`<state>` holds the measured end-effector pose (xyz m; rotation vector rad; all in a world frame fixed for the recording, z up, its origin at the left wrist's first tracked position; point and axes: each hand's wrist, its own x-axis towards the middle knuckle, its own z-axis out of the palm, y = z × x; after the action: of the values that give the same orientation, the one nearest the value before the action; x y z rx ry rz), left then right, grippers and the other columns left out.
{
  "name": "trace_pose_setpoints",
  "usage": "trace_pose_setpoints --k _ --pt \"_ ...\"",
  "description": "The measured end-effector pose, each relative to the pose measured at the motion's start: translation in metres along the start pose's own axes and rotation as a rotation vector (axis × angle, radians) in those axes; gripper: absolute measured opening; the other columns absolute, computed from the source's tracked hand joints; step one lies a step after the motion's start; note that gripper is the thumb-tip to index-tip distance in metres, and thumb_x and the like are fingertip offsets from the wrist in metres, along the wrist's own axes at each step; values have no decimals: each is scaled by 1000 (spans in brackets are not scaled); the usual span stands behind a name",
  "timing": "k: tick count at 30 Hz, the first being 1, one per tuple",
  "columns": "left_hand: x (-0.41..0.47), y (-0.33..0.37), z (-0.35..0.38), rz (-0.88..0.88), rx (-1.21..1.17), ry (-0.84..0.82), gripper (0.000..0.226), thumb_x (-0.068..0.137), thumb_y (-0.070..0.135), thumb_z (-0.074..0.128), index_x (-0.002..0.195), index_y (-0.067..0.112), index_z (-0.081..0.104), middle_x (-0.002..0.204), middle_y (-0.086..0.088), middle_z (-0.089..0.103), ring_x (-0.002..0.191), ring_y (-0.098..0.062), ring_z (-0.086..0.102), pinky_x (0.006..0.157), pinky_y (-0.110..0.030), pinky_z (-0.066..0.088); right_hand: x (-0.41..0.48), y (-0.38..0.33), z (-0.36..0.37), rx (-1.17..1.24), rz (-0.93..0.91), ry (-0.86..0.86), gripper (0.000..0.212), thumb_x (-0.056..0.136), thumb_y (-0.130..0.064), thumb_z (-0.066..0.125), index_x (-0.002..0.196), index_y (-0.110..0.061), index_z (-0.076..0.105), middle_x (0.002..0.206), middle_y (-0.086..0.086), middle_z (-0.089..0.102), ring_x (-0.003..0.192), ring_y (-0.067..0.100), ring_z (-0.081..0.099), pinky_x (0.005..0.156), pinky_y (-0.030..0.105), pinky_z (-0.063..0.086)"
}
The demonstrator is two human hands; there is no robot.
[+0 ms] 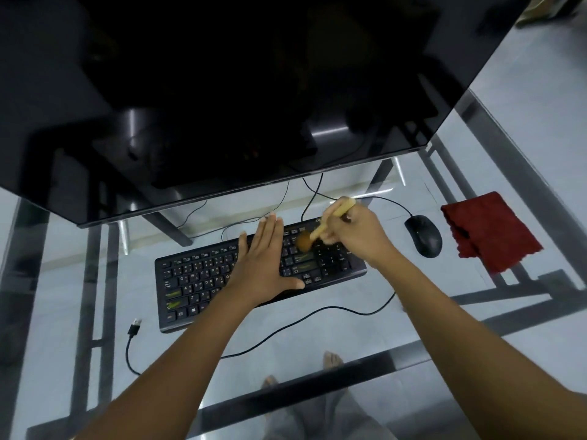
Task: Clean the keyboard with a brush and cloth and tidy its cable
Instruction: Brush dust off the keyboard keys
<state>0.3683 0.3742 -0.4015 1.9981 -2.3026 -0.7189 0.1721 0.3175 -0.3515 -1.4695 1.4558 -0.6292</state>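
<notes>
A black keyboard (203, 281) lies slanted on the glass table. My left hand (263, 258) lies flat on its middle keys, fingers straight. My right hand (352, 233) grips a wooden-handled brush (305, 240), whose brown bristles touch the keys near the right end. The keyboard's black cable (305, 322) snakes loosely across the glass in front and ends in an unplugged USB plug (135, 327) at the left. A dark red cloth (489, 231) lies crumpled at the right.
A large black monitor (222, 90) overhangs the back of the table. A black mouse (424, 235) sits between the keyboard and the cloth. Thin cables run under the monitor. My bare feet show through the glass below.
</notes>
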Motion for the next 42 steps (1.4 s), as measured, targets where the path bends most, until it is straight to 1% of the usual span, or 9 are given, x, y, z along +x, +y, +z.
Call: trace_pose_setpoints --k 12,16,20,24,28,32,35,39,42 --pt "11 14 12 -5 58 -103 132 68 67 70 151 16 -19 157 0 -30 143 -16 -28 116 -50 -15 -6 14 -23 -170 -79 268 13 92 -9 58 82 -18 59 84 1 69 76 14 63 69 23 49" --pt "10 12 13 -23 60 -118 130 69 67 69 151 17 -18 158 2 -27 143 -13 -27 116 -49 -15 -13 17 -28 16 75 -35 6 93 -6 56 92 -5 62 80 6 75 79 21 73 75 29 60" --pt "11 12 13 -29 68 -105 130 68 68 69 152 18 -17 159 3 -25 144 -13 -26 117 -51 -14 -18 24 -39 -25 17 274 7 94 -5 53 92 -7 60 74 -6 70 69 6 70 66 23 57" --pt "11 11 14 -32 69 -106 131 67 68 70 152 18 -17 159 4 -24 144 -12 -25 116 -50 -14 -30 23 -35 -108 71 -106 11 95 -9 53 89 -9 62 79 7 74 72 20 71 74 41 61" --pt "11 11 15 -31 59 -97 131 66 68 70 152 19 -16 159 5 -24 144 -11 -25 117 -50 -14 -31 24 -35 -181 -38 270 12 97 -12 50 87 -14 57 71 -5 67 61 6 62 61 23 50" --pt "10 11 14 -29 66 -94 131 66 69 70 152 19 -16 159 5 -23 144 -11 -25 117 -50 -13 -42 28 -25 -251 -20 10 14 97 -13 50 87 -14 59 75 2 72 73 17 69 71 31 59" --pt "10 11 15 -26 63 -89 131 66 69 69 152 19 -16 159 5 -23 144 -11 -25 117 -50 -13 -38 32 -31 -241 -75 293 17 98 -14 48 84 -17 56 83 2 67 74 17 64 68 28 53" --pt "10 10 15 -25 60 -97 131 66 69 69 152 20 -16 159 5 -23 144 -11 -25 117 -49 -13 -38 30 -34 -156 2 13 14 95 -10 52 85 -15 60 78 5 74 73 18 70 72 31 60" --pt "10 10 15 -22 57 -98 130 66 69 69 152 19 -16 158 5 -24 143 -11 -26 117 -49 -12 -32 30 -36 -241 -52 241 18 97 -14 51 81 -20 57 81 0 68 73 12 65 68 27 54"
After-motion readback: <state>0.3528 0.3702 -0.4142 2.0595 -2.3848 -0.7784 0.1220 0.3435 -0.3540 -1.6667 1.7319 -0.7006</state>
